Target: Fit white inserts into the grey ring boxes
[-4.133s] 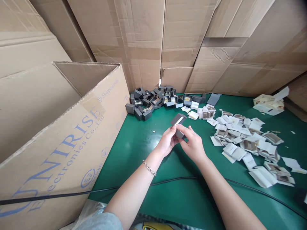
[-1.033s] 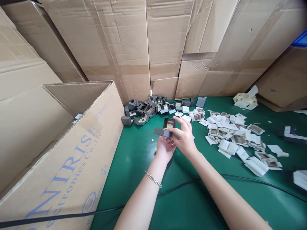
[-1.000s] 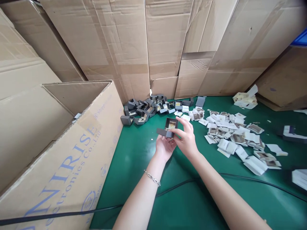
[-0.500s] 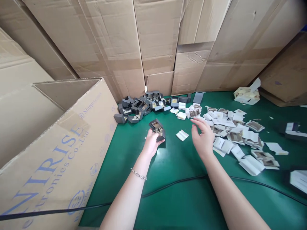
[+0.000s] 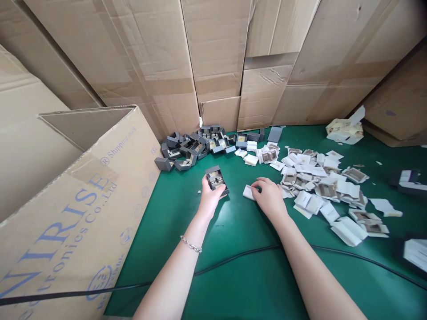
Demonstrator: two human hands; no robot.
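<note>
My left hand (image 5: pixel 210 195) is closed around a small dark grey hinged box (image 5: pixel 216 178), its lid raised and a pale, metallic-looking fitting showing inside. To the right, my right hand (image 5: pixel 268 195) has its fingers pinched at the edge of a white folded paper piece (image 5: pixel 248 192) lying on the green table (image 5: pixel 233 240). Part of that paper is hidden under the fingertips. Behind my left hand lies a heap of similar dark boxes (image 5: pixel 190 149), many of them open. White papers and brown-grey inserts (image 5: pixel 316 178) are spread to the right of my right hand.
A large cardboard carton (image 5: pixel 100 195) stands open on the left. Cardboard sheets (image 5: pixel 160 58) wall off the back. A black cable (image 5: pixel 233 260) crosses the table in front, under my forearms. A tissue pack (image 5: pixel 345 131) sits at the back right, and dark boxes with white contents (image 5: pixel 413 253) are at the right edge.
My right hand has moved left and down onto the white paper piece, its fingers closing at the edge. The box in my left hand has turned, and its lid stands more open.
</note>
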